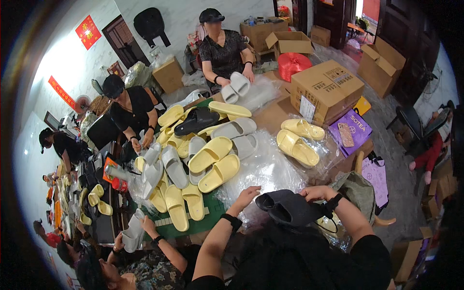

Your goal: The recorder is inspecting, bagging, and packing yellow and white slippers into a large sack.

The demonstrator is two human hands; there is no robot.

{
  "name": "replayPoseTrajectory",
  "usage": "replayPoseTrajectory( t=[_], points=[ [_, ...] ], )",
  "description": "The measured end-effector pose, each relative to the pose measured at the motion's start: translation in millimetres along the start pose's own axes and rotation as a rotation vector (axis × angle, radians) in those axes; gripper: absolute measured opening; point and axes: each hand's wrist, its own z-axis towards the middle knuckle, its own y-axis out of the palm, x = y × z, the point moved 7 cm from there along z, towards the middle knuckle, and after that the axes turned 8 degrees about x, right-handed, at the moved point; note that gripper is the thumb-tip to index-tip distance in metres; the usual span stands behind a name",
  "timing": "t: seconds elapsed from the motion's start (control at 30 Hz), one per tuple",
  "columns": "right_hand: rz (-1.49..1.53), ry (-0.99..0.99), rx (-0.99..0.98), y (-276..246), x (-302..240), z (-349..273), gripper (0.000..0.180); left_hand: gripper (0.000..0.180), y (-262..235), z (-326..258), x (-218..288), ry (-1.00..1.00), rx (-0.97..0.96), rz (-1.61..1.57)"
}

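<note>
A pair of black slippers (289, 207) hangs between my hands, just off the near edge of the table. My right hand (316, 193) is closed at the far edge of one sole, thumb and fingers on it. Beside the toe end, my left hand (247, 197) has its fingers stretched out over clear plastic bags; whether it touches the slippers I cannot tell. A stack of clear plastic bags (263, 169) lies under and beyond my left hand. To the left, a heap of yellow slippers (212, 154), grey slippers (174, 166) and a black slipper (197, 121) covers the green mat.
A bagged yellow pair (297, 147) lies ahead, near a purple box (350, 130) with a phone (345, 135) on it. Behind stand a cardboard carton (326, 92) and a red twine roll (294, 66). Co-workers around the table handle slippers; one at near left holds a grey pair (133, 232).
</note>
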Motion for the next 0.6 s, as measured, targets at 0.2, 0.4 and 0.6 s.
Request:
replayPoseTrajectory(
  t=[0.2, 0.4, 0.6],
  points=[
    [-0.01, -0.023, 0.013, -20, 26, 11, 0.023, 0.05, 12, -11, 19, 0.625, 0.013, 0.518],
    [0.089, 0.017, 0.026, 32, 11, 4, 0.016, 0.059, 26, -39, 21, 0.772, -0.078, 0.856],
    [0.076, 0.023, 0.054, -17, 64, 18, 0.016, 0.069, 32, -47, 4, 0.734, -0.128, 1.089]
  ],
)
